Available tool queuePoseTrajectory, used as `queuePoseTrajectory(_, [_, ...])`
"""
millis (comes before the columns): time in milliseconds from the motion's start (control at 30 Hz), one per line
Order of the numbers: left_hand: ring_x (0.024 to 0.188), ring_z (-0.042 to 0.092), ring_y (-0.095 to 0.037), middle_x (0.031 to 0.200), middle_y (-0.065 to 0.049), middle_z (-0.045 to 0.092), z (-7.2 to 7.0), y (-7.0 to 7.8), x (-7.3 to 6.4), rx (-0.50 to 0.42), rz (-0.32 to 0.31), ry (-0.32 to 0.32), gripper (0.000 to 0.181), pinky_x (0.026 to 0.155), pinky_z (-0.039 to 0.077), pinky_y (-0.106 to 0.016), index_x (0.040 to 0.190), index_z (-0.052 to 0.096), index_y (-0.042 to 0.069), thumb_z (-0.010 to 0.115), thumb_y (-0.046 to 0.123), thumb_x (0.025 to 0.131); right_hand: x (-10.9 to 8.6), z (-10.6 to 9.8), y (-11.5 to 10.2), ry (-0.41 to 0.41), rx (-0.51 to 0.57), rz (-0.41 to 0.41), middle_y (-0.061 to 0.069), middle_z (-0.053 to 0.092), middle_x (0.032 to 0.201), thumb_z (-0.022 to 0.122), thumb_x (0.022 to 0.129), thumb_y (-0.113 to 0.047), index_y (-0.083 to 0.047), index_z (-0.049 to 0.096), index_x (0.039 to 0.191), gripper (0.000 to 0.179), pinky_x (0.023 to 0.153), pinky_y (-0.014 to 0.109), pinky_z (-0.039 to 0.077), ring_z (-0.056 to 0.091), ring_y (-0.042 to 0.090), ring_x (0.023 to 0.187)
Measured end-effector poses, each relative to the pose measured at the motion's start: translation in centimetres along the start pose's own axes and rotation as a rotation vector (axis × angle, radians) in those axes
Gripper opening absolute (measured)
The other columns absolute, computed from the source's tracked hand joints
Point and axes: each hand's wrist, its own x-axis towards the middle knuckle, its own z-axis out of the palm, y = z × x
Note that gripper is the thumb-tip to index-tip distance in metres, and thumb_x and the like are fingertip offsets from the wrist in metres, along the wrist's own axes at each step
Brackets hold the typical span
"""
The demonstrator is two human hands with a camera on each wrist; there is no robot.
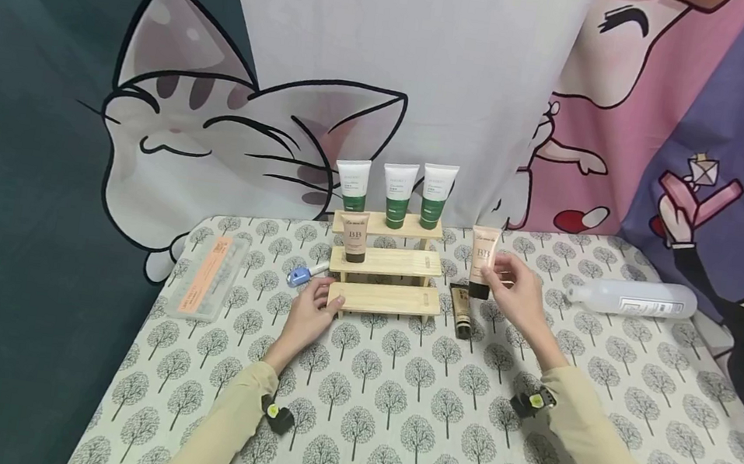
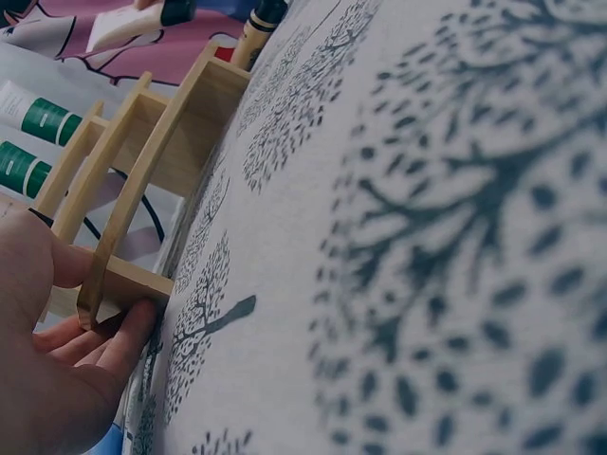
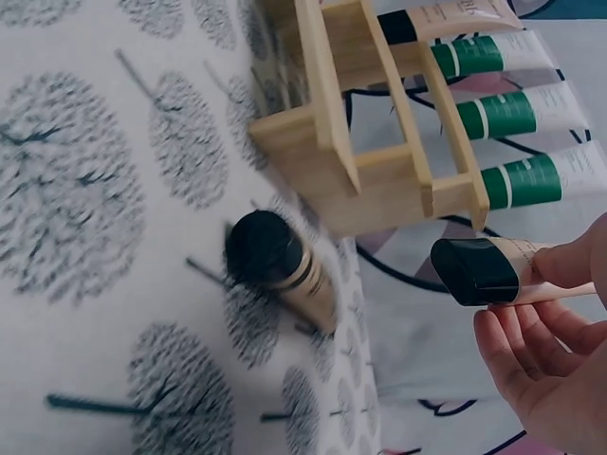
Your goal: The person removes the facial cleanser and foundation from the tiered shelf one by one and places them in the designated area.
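so your right hand [image 1: 514, 286] has a pink tube [image 1: 483, 253] pinched upright, "BB" readable on its front, just right of the wooden rack [image 1: 392, 260] whose bottom step [image 1: 388, 297] your left hand [image 1: 312, 309] is gripping, and the lookalike tube [image 1: 354, 234] on the middle step [image 1: 410, 261] says "BB" too

A white cloth [image 1: 396, 372] printed with dark grey trees covers the tabletop [image 1: 343, 448]. Near the middle of its far edge stands a pale wooden three-step stand [image 1: 383, 297], bearing three upright white-and-green tubes [image 1: 398, 195] on top and a beige dark-capped tube [image 1: 355, 238] at the middle step's left end. Toward the left edge lies a clear flat plastic box [image 1: 232, 276] with an orange label [image 1: 205, 274]; just left of the stand, a small blue-and-white object [image 1: 298, 277]. Right of it lies a gold black-capped tube [image 1: 460, 310]; near the far right corner, a translucent white plastic bottle [image 1: 607, 296] on its side.
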Motion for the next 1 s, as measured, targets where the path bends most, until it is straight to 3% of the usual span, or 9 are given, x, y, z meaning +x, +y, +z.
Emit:
queuePoseTrajectory(167, [0.125,0.063,-0.039,0.138,-0.025,0.06,0.0,0.1,0.0,-0.003,0.004,-0.001,0.05,0.106,0.055,-0.044,0.141,0.049,0.001,0.068,0.013,0.096,-0.8,-0.8,1.2,-0.037,-0.018,0.036,0.029,0.064,0.119,0.059,0.102,-0.022,0.007,0.056,0.128,0.039,0.097,0.052,0.057,0.064,0.042,0.107])
queuePoseTrajectory(333, [0.125,0.063,-0.039,0.138,-0.025,0.06,0.0,0.1,0.1,-0.001,0.014,0.002,0.05,0.106,0.055,-0.044,0.141,0.049,0.001,0.068,0.014,0.096,-1.6,-1.6,2.5,-0.066,-0.054,0.055,0.031,0.062,0.12,0.059,0.103,-0.026,0.008,0.055,0.128,0.042,0.098,0.058,0.055,0.062,0.045,0.109])
queuePoseTrajectory(467, [0.125,0.063,-0.039,0.138,-0.025,0.06,0.1,0.1,0.1,0.003,0.011,0.003,0.051,0.106,0.056,-0.043,0.141,0.049,0.001,0.068,0.014,0.095,-2.1,-2.0,3.4,-0.097,-0.09,0.081,0.031,0.065,0.117,0.06,0.102,-0.026,0.008,0.057,0.125,0.041,0.092,0.054,0.058,0.065,0.044,0.107])
queuePoseTrajectory(700, [0.126,0.062,-0.039,0.139,-0.025,0.059,0.0,0.1,0.0,0.009,0.008,0.002,0.051,0.108,0.054,-0.044,0.141,0.049,0.001,0.068,0.015,0.096,-2.7,-2.1,4.6,-0.174,-0.122,0.137,0.03,0.069,0.11,0.064,0.1,-0.027,0.008,0.059,0.122,0.041,0.072,0.028,0.06,0.069,0.035,0.095])
queuePoseTrajectory(1000, [0.126,0.062,-0.039,0.139,-0.025,0.059,0.0,-0.1,0.1,0.01,0.007,0.005,0.05,0.108,0.054,-0.044,0.14,0.05,0.002,0.068,0.015,0.096,-3.0,-2.0,5.0,-0.252,-0.138,0.189,0.02,0.07,0.101,0.066,0.099,-0.032,0.003,0.061,0.116,0.04,0.07,0.026,0.056,0.065,0.022,0.084])
